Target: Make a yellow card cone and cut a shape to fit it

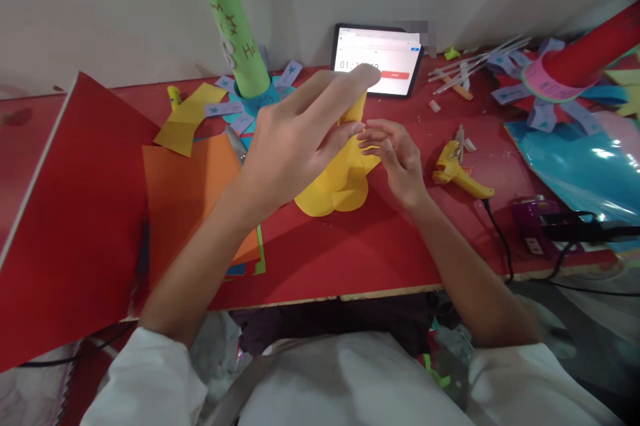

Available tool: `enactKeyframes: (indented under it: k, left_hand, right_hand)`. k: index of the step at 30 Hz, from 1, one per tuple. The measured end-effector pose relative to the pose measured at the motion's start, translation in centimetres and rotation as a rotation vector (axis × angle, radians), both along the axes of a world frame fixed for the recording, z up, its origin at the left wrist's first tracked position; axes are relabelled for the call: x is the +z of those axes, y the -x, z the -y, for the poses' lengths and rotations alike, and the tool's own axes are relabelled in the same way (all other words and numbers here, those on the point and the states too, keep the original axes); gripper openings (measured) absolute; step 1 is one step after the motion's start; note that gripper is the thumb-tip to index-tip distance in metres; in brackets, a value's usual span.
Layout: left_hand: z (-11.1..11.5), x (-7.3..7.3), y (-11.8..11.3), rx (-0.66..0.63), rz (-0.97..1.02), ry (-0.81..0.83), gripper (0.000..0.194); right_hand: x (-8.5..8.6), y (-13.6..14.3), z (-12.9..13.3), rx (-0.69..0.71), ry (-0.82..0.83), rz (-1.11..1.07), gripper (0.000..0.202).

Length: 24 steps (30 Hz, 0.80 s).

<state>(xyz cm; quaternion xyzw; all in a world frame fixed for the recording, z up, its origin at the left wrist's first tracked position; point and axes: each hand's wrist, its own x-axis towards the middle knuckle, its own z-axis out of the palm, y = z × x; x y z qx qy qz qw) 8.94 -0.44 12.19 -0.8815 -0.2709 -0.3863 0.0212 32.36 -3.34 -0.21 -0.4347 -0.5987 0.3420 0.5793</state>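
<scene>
The left hand point(295, 136) arches over the yellow paper piece point(337, 179), its thumb and fingers near the piece's upright top; whether they pinch it is unclear. The right hand point(400, 163) is at the piece's right side, fingers loosely curled and slightly parted. The piece sits on the red bench point(320, 266), between the front edge and the tablet point(377, 59) at the back edge. Right of the hands lies a yellow glue gun point(463, 176); to their left, orange paper point(193, 193) lies near the front edge.
</scene>
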Motion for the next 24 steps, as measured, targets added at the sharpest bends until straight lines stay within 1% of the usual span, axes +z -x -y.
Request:
enactKeyframes:
  k: [4,9,12,14,16,19,20,21,22,23,24]
  left_hand:
    - [0.0,-0.1,0.1,-0.017,-0.006,-0.011,0.032]
    - [0.0,0.0,0.1,-0.008,-0.018,0.044,0.035]
    - [0.0,-0.3,0.0,-0.02,0.012,0.042,0.038]
    - [-0.1,-0.6,-0.1,-0.031,0.021,0.036,0.04]
    - [-0.1,-0.8,-0.1,-0.033,0.014,0.04,0.041]
    - [-0.2,-0.9,0.0,-0.02,-0.019,0.039,0.04]
    - [-0.3,-0.8,0.1,-0.021,-0.024,0.025,0.039]
    - [-0.3,-0.7,0.2,-0.026,-0.021,0.008,0.038]
    - [-0.4,-0.6,0.4,-0.027,-0.018,0.004,0.037]
    - [-0.4,-0.4,0.5,-0.033,-0.013,0.003,0.036]
    - [-0.4,-0.2,0.7,-0.042,-0.011,0.006,0.035]
  right_hand:
    - [0.0,-0.1,0.0,0.005,0.009,0.002,0.048]
    - [-0.4,-0.3,-0.1,0.018,0.008,0.004,0.048]
    - [-0.1,-0.2,-0.1,0.012,0.008,0.013,0.048]
    - [0.2,0.0,0.2,-0.002,-0.022,0.016,0.044]
    - [0.6,0.3,0.9,-0.093,-0.085,0.034,0.037]
    - [1.1,0.9,2.6,-0.37,-0.226,0.123,0.027]
    - [1.3,1.1,3.3,-0.431,-0.308,0.158,0.025]
    - [1.5,1.5,3.9,-0.418,-0.384,0.222,0.023]
    - [1.8,2.0,4.6,-0.346,-0.491,0.295,0.022]
    - [2.1,2.6,5.1,-0.24,-0.579,0.371,0.023]
    - [2.5,3.4,5.5,-0.094,-0.678,0.451,0.022]
